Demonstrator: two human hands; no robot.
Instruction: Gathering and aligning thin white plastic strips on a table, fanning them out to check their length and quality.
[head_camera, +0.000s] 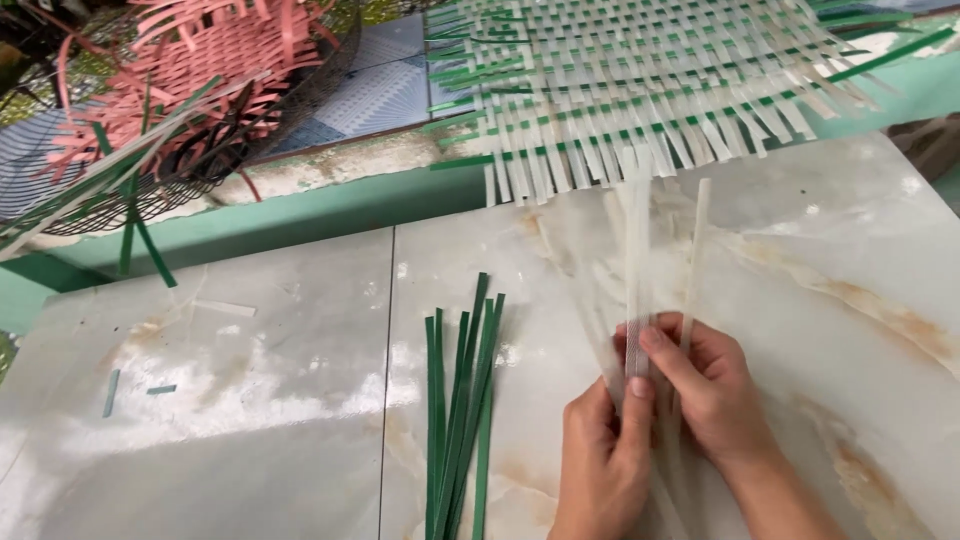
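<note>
While clamped on the same stock, both in use: left hand (605, 455) pinching the bundle of translucent whitish flat plastic strips (637, 260) low down, thumb pressed up the front; right hand (705, 385) wrapped round it just above, fingers curled over. Neither slack, neither empty.

Bundle running from the hands toward the far edge, slightly fanned at the top, with one splayed strip (697, 240) leaning off to the right. Lower ends hidden behind the hands, so cannot tell if flush.

Just left of the left hand, not touching: loose sheaf of dark green flat plastic strips (462, 400), lying lengthwise on the glossy white marble-look slab (250, 420). Further left, well apart: short green offcuts (160, 389).

Beyond the strip tips: flat woven mat of whitish and green strips (640, 90), fringe hanging over the teal painted ledge (330, 205). Near the tips; contact unclear. Far left: dark wire mesh basket (300, 110) holding pink woven strip work (200, 70).

Step, as a judgement: looks like gathering and squaring up whitish strips, none yet laid into the mat. Next move calls for a steady pinch from the left, the right sliding along to draw the splayed strip in, ends kept even, no kinks. Thin, springy, slippery-looking stuff.
</note>
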